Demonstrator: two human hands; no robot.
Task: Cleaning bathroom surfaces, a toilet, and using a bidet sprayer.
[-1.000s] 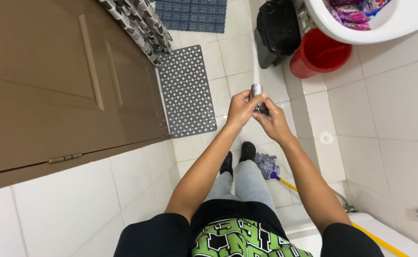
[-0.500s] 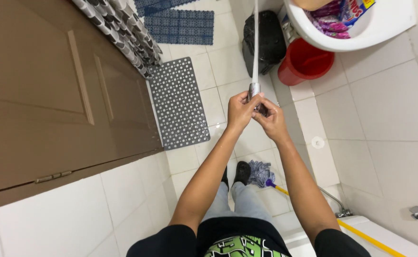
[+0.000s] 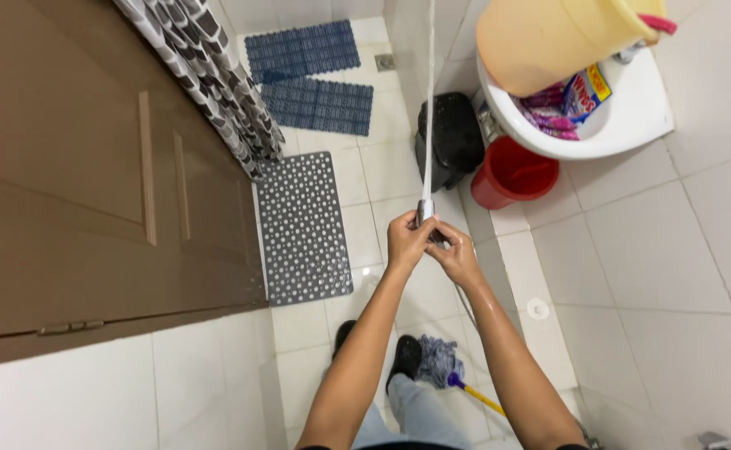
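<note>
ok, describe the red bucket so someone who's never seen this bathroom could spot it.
Find the white sink on the right-hand wall. On the tiled floor right under it stands the red bucket, beside a black bin. It is the only red container; the other bucket is pale yellow and sits in the sink.

The white sink (image 3: 623,133) is my landmark. A yellow bucket (image 3: 548,42) sits tipped over its left rim, and colourful packets (image 3: 573,100) lie in its bowl. Below it on the floor stands a red pail (image 3: 515,173), with a black bin (image 3: 449,137) just left of that. Farther left lies a grey dotted mat (image 3: 303,225), then a patterned curtain (image 3: 215,83) and a brown door (image 3: 74,167). Two blue mats (image 3: 311,75) lie on the far floor, well left of the sink. Well below the sink, by my shoes (image 3: 403,358), rests a mop head (image 3: 440,358) on a yellow stick.
</note>
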